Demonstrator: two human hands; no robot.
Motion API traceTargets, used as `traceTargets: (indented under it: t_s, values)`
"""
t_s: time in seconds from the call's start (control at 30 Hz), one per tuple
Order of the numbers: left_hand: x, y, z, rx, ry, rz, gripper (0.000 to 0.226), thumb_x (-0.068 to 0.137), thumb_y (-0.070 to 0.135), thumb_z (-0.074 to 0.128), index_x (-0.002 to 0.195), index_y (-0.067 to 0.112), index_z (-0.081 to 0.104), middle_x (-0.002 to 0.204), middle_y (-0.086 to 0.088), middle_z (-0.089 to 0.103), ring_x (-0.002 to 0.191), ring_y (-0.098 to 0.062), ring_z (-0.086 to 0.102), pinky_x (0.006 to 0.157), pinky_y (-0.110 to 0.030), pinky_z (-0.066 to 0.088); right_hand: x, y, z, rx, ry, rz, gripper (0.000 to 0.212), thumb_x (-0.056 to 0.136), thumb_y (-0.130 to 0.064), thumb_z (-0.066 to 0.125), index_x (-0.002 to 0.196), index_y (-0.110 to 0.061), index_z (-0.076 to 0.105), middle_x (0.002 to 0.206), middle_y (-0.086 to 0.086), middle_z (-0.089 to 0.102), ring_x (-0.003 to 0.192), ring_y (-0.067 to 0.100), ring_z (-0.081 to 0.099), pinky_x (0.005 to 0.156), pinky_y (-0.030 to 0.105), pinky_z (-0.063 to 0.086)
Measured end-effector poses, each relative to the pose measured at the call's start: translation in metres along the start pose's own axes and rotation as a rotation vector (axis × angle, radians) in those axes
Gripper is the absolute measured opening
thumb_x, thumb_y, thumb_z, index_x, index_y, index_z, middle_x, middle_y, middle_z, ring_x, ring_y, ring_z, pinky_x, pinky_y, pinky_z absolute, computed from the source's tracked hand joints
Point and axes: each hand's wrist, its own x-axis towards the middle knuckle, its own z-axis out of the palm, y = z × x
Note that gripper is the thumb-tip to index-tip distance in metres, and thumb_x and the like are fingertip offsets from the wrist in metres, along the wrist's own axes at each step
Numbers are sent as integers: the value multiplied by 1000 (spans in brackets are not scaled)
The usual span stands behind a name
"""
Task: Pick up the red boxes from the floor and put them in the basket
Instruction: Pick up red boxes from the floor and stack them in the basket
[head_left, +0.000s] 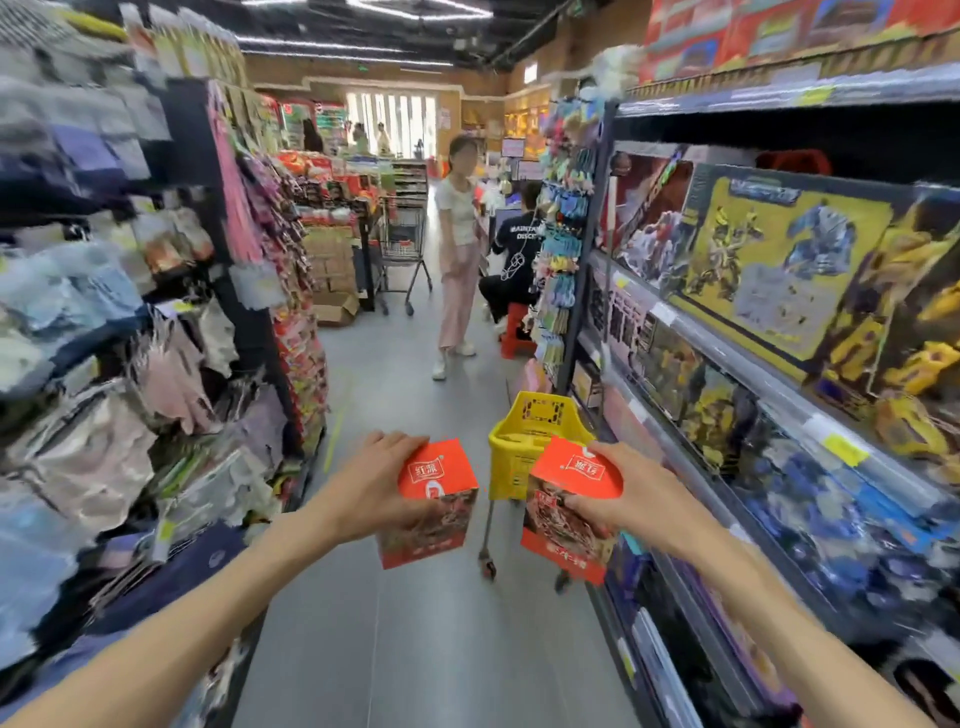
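Note:
I hold two red boxes in the air above a grey shop aisle. My left hand (376, 486) grips one red box (434, 506) from its left side. My right hand (621, 493) grips the other red box (569, 512) from its right side and top. Each box has a red top with a white label and a food picture on its side. A yellow wheeled basket (522, 441) stands on the floor just beyond and between the boxes, close to the right shelf; the right box hides part of its front.
Shelves (779, 332) of toy boxes line the right, racks of packaged clothing (119, 364) the left. Ahead in the aisle a person (457, 249) stands, another sits on a red stool (517, 332), and a metal shopping cart (402, 249) stands further back. Grey floor (426, 649) lies below my arms.

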Motion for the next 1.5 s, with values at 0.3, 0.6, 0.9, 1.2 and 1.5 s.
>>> traceTargets:
  t_s: [0.3, 0.6, 0.9, 1.2, 1.5]
  values:
    - [143, -127, -10, 88, 79, -205, 93, 68, 78, 64, 140, 23, 45, 120, 3, 57, 105, -16, 44, 91, -38, 45, 255, -12, 15, -41, -46, -167, 69, 66, -72, 65, 120, -31, 54, 104, -11, 58, 90, 12, 58, 78, 40, 53]
    - [338, -285, 11, 70, 37, -147, 95, 69, 81, 61, 142, 23, 43, 127, 2, 55, 114, -18, 46, 97, -40, 43, 492, 0, 72, -38, -32, -145, 66, 68, -71, 64, 119, -32, 52, 101, -11, 57, 89, 11, 55, 77, 39, 51]
    - [589, -392, 44, 33, -120, 102, 116, 57, 100, 36, 142, 21, 44, 124, 1, 55, 110, -18, 42, 92, -39, 44, 669, 33, 80, -24, 68, 112, 71, 70, -64, 69, 129, -31, 49, 108, -8, 57, 98, 14, 56, 82, 37, 49]
    - [809, -399, 152, 3, -312, 419, 108, 62, 95, 48, 140, 20, 46, 119, 0, 57, 108, -22, 51, 88, -32, 39, 777, 142, 94, 4, 178, 409, 87, 65, -72, 66, 136, -27, 45, 122, -5, 55, 110, 14, 54, 92, 40, 47]
    - [983, -354, 275, -69, -539, 740, 117, 57, 93, 44, 146, 17, 38, 138, -4, 49, 125, -24, 43, 105, -34, 32, 828, 240, 104, -2, 235, 722, 92, 67, -67, 68, 143, -23, 40, 137, 2, 49, 125, 21, 44, 104, 34, 35]
